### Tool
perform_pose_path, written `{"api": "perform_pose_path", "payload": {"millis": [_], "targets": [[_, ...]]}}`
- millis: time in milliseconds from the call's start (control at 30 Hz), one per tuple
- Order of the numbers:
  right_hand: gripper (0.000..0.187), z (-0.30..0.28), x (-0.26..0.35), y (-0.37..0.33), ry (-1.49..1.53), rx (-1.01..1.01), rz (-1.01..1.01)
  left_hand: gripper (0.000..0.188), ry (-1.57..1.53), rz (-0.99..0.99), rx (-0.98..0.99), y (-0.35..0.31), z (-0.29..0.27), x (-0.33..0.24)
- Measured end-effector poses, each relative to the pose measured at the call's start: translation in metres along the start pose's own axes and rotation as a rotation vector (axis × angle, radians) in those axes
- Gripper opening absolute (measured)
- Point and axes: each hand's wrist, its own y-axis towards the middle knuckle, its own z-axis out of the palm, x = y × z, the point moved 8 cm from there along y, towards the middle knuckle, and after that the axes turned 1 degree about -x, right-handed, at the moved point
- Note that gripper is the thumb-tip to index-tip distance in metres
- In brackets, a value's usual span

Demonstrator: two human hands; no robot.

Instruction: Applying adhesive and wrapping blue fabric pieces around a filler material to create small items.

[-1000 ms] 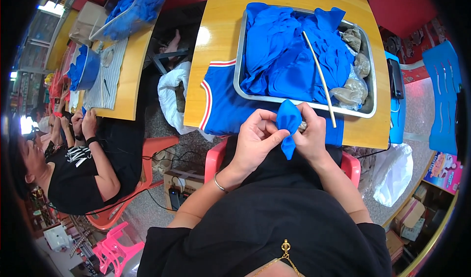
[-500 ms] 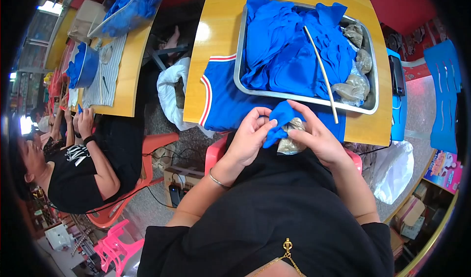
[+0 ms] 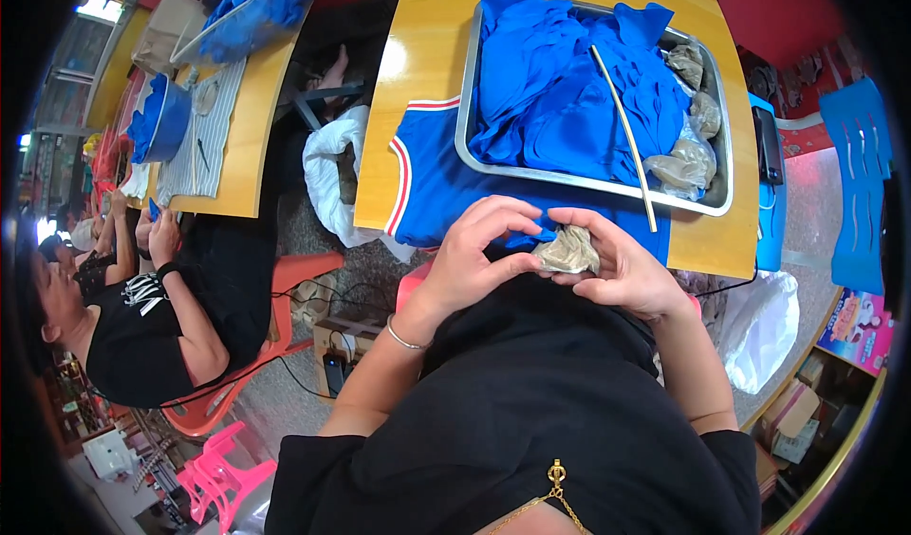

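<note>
Apparently, the blue garment [image 3: 427, 179], left of centre, pads the surface [image 3: 415, 61] beneath the metal tray [image 3: 560, 181]. At the frame's centre, the left grip [image 3: 477, 252] seems to pinch a mostly hidden blue cloth [image 3: 528, 241] beside a grey-brown bag [image 3: 571, 250]; the right grip [image 3: 622, 271] clasps the bag, probably steadying it. The tray, above, keeps its cloth pile [image 3: 541, 89] within reach.

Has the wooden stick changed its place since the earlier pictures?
No. Judged against the metal tray, the wooden stick lies across the same part of the near rim as before.
</note>
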Motion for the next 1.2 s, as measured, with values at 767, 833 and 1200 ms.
{"api": "perform_pose_path", "payload": {"millis": [767, 833, 1200], "targets": [[0.013, -0.013, 0.038, 0.011, -1.08, -0.516, -0.341, 0.02, 0.16, 0.082, -0.002, 0.011, 0.032, 0.017], [0.02, -0.006, 0.044, 0.011, -1.047, -0.435, -0.441, 0.018, 0.172, 0.105, -0.02, 0.013, 0.03, 0.016], [0.019, -0.017, 0.051, 0.01, -1.171, -0.455, -0.374, 0.01, -0.092, -0.09, -0.075, 0.011, 0.01, 0.028]]}}
